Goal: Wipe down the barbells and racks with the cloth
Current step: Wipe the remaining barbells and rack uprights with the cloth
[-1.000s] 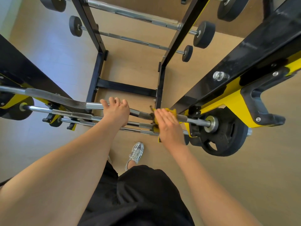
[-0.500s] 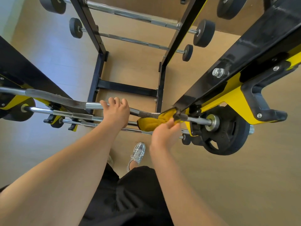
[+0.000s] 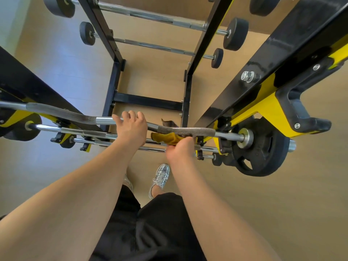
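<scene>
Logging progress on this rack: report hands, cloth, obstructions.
Left hand grips curl bar. Right hand holds yellow cloth against bar's right knurling. Rack upright close on right, weight plate beyond.

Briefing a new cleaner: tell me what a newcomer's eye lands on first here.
At centre, the right hand holds a yellow cloth to a curved barbell, which the left hand grips beside it. At right, a big black weight plate sits on the bar's end, below the rack's yellow-and-black arm.
</scene>
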`<state>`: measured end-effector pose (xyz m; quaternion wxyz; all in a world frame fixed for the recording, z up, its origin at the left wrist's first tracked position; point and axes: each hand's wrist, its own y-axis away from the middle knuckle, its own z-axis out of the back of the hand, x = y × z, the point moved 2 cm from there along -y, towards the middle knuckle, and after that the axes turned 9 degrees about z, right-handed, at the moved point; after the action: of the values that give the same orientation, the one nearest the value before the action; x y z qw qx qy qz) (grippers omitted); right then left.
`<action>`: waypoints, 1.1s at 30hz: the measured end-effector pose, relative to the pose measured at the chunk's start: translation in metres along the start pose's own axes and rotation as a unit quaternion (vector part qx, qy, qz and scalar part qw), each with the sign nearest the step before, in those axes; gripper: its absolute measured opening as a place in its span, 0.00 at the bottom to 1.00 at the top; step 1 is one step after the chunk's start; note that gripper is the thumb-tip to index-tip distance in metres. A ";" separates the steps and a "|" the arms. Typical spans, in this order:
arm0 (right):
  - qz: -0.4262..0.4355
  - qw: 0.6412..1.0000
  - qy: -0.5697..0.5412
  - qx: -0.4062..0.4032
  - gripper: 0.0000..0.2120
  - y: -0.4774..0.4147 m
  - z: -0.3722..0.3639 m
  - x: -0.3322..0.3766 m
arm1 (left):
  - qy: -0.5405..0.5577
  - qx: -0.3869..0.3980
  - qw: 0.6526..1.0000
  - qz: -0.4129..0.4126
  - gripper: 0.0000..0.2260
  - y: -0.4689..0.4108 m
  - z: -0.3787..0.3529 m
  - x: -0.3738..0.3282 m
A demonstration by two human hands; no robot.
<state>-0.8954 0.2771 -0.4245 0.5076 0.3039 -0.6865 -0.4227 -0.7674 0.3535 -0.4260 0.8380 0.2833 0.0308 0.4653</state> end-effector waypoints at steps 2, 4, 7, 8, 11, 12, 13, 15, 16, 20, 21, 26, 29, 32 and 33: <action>-0.040 0.998 0.040 0.027 0.13 -0.003 -0.001 -0.005 | 0.000 0.003 1.000 -0.004 0.27 0.000 -0.001 0.001; -0.027 0.993 0.098 0.056 0.14 -0.016 0.006 0.004 | 0.000 0.002 1.000 -0.006 0.27 -0.001 -0.002 0.002; 0.011 0.997 0.079 0.013 0.13 -0.036 0.031 0.021 | -0.001 0.003 1.000 -0.005 0.25 -0.001 -0.003 0.002; 0.032 0.998 0.061 -0.007 0.13 -0.037 0.038 0.025 | -0.003 0.005 1.000 -0.004 0.25 -0.001 -0.002 0.001; 0.042 0.999 0.016 0.008 0.11 -0.024 0.035 0.018 | 0.000 0.019 1.000 -0.015 0.25 -0.004 -0.004 0.001; 0.028 0.999 0.025 0.022 0.10 -0.020 0.027 0.009 | 0.004 0.026 0.999 -0.024 0.25 -0.004 -0.004 0.002; 0.011 0.998 0.045 0.041 0.09 -0.015 0.019 -0.001 | 0.008 0.035 0.999 -0.033 0.25 -0.006 -0.005 0.004; -0.026 0.991 0.084 0.100 0.12 -0.006 0.009 -0.021 | 0.017 0.063 0.997 -0.048 0.24 -0.007 -0.002 0.009; -0.041 0.985 0.106 0.132 0.14 -0.004 0.009 -0.029 | 0.034 0.083 0.994 -0.056 0.23 -0.008 0.001 0.011; -0.039 0.950 0.163 0.265 0.14 0.006 0.017 -0.049 | 0.396 0.158 0.904 -0.037 0.14 -0.001 0.030 0.043; -0.025 0.941 0.179 0.287 0.14 0.008 0.020 -0.052 | 0.496 0.161 0.853 -0.027 0.13 0.006 0.036 0.054; 0.027 0.914 0.227 0.336 0.19 0.033 0.027 -0.066 | 0.526 0.176 0.829 -0.065 0.18 0.046 0.022 0.092; 0.037 0.916 0.216 0.336 0.21 0.056 0.035 -0.083 | 0.474 0.235 0.843 -0.095 0.19 0.065 -0.004 0.114; 0.032 0.923 0.174 0.342 0.24 0.075 0.048 -0.112 | 0.441 0.208 0.867 -0.105 0.17 0.078 -0.024 0.144; 0.039 0.923 0.172 0.342 0.24 0.081 0.053 -0.123 | 0.422 0.200 0.877 -0.114 0.16 0.082 -0.030 0.155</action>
<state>-0.9083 0.4329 -0.4134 0.4988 0.5004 -0.7027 -0.0834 -0.7523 0.5239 -0.3773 0.7183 0.2165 0.5058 0.4259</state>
